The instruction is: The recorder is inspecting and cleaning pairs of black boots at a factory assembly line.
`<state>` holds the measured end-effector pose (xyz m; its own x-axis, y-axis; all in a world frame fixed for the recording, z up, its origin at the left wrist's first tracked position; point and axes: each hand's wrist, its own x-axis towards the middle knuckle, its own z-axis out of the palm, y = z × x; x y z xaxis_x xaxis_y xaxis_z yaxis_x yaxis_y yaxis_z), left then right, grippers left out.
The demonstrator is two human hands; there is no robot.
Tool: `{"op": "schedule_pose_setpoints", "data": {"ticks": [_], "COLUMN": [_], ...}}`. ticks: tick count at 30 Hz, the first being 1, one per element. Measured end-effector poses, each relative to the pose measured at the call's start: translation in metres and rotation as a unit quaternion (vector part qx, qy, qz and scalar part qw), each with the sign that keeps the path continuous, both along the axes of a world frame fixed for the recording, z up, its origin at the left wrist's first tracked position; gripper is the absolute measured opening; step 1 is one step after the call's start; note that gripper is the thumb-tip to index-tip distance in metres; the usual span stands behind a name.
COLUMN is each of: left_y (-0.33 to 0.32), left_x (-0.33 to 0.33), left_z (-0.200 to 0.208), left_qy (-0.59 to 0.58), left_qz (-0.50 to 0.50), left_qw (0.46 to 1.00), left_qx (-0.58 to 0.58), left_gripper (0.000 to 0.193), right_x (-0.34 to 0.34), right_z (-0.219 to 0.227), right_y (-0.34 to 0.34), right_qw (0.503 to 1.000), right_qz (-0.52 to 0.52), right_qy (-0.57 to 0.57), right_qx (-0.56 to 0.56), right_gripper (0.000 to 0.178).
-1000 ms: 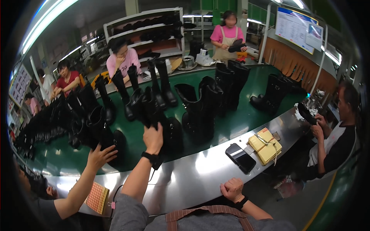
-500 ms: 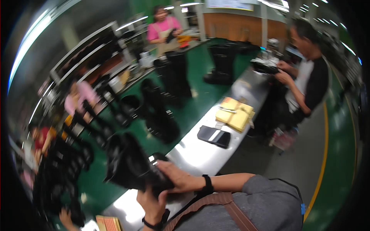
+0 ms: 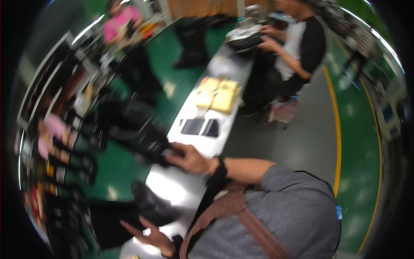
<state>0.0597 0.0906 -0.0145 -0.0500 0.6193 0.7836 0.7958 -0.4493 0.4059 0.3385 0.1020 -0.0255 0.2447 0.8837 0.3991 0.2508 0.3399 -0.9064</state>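
My right hand (image 3: pixel 191 159) is closed on the toe end of a black boot (image 3: pixel 136 131) over the green tabletop. That boot's shaft points to the far left, and motion blurs it. Nearer to me, a second black boot (image 3: pixel 153 205) lies on its side, partly over the metal strip of the table. Beside this lying boot is my left hand (image 3: pixel 153 237), open and holding nothing, its fingers spread. Blur hides whether its fingertips touch the boot.
Beyond my right hand, a phone (image 3: pixel 199 127) and a bundle of yellow cards (image 3: pixel 218 94) lie on the metal strip (image 3: pixel 177 183). Several black boots (image 3: pixel 64 216) crowd the left. A seated co-worker (image 3: pixel 297 43) handles a black item at the far right; other people work across the table.
Both hands held one boot earlier. It now lies on its side, and my left hand has let go. My right hand has moved to another boot farther away. The view has swung right.
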Motion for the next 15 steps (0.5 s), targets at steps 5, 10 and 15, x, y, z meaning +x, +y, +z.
{"op": "schedule_pose_setpoints", "data": {"ticks": [5, 10, 15], "left_y": [0.001, -0.007, -0.008], "left_x": [-0.031, -0.046, -0.043], "left_z": [-0.037, 0.014, 0.110], "left_qy": [0.086, 0.081, 0.054], "left_qz": [0.023, 0.066, 0.018], "left_qw": [0.995, 0.968, 0.980], "left_qx": [0.054, 0.227, 0.190], "left_gripper": [0.108, 0.117, 0.074], "right_x": [-0.001, 0.004, -0.014], "right_z": [-0.037, -0.044, -0.022], "right_y": [0.012, -0.001, -0.028], "right_qw": [0.998, 0.981, 0.960], "right_qz": [0.009, -0.146, 0.050], "right_qy": [-0.054, -0.046, -0.124], "right_qx": [-0.042, 0.122, 0.245], "right_gripper": [0.038, 0.044, 0.015]}}
